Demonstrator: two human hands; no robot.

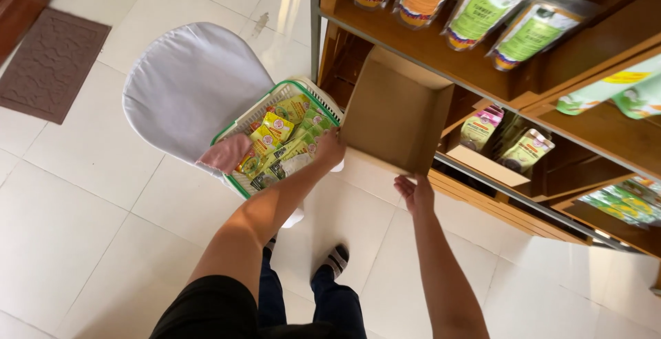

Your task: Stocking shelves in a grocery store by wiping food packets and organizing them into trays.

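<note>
An open, empty brown cardboard box (396,108) is tipped toward me in front of the wooden shelves. My left hand (329,149) grips its lower left corner. My right hand (416,192) grips its bottom right edge from below. Just left of the box, a green and white plastic basket (275,96) rests on a white covered chair (187,84). The basket holds several yellow and green packets (279,139) and a pink cloth (227,153).
Wooden shelves (496,80) at the right carry several green and orange pouches (475,8), with more packets in a lower tray (502,139). A brown doormat (48,63) lies at the far left on the white tiled floor. My feet (334,260) stand below the box.
</note>
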